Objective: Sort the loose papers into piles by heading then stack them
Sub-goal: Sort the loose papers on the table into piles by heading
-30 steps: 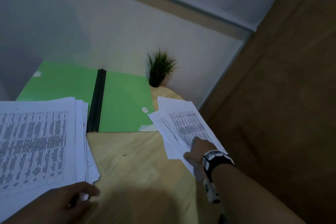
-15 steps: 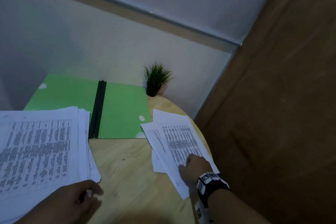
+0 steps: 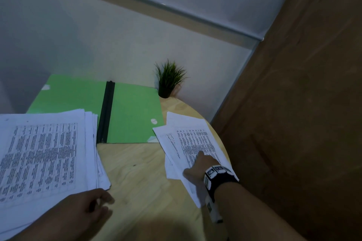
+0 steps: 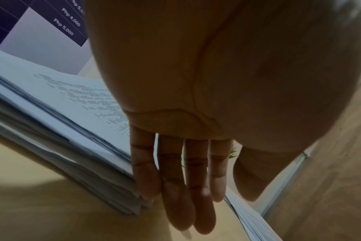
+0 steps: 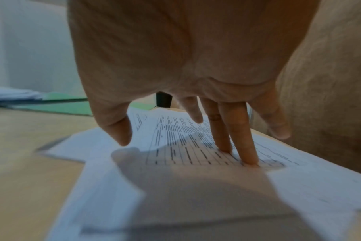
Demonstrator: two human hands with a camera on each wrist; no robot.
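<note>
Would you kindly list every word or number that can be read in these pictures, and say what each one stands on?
"Php 4,000" on the dark printed chart beyond the big paper stack, left wrist view.
"Php 5,000" on the same chart, just below.
"Php 5," above them, cut off by the left hand.
Table print on the stack's top sheet: too small to read.
Print on the sheet under the right hand: blurred.
Wristband markers: patterns, nothing readable.
</note>
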